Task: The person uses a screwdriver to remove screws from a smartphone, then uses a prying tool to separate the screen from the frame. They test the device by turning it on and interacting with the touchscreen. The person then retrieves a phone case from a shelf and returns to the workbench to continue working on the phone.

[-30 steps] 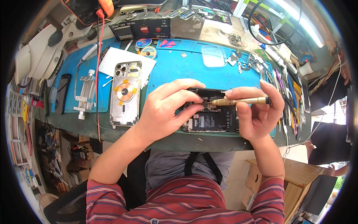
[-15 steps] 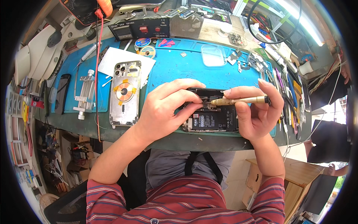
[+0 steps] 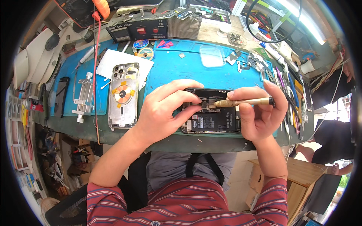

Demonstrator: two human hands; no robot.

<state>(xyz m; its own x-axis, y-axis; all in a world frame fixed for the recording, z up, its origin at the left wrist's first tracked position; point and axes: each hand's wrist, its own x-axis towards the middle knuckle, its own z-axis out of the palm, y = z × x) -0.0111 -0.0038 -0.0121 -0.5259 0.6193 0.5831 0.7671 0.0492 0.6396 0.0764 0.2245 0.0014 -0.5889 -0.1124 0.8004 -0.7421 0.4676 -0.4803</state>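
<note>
An opened phone (image 3: 211,122) with a dark battery and exposed metal inner parts lies sideways in front of me. Over its left end, my left hand (image 3: 160,107) has thumb and forefinger curled in a loose pinch at the inner parts. Whatever lies between those fingertips is too small to make out. The other fingers reach to the phone's far edge. My right hand (image 3: 262,116) grips a gold screwdriver (image 3: 232,102) with a black end cap, held almost level. Its tip end points left, at the inner parts close to my left fingertips.
A silver phone back housing (image 3: 123,101) with a copper coil lies left, beside a metal clamp (image 3: 83,94). Behind are white paper (image 3: 113,62), solder spools (image 3: 145,53) and a clear plastic box (image 3: 212,55) on the blue mat (image 3: 173,69). Tools (image 3: 292,90) crowd the right side.
My left thumb and forefinger have drawn back slightly from the screwdriver's tip, uncovering more inner parts. The screwdriver stays over the phone in my right hand. The whole view has shifted a little.
</note>
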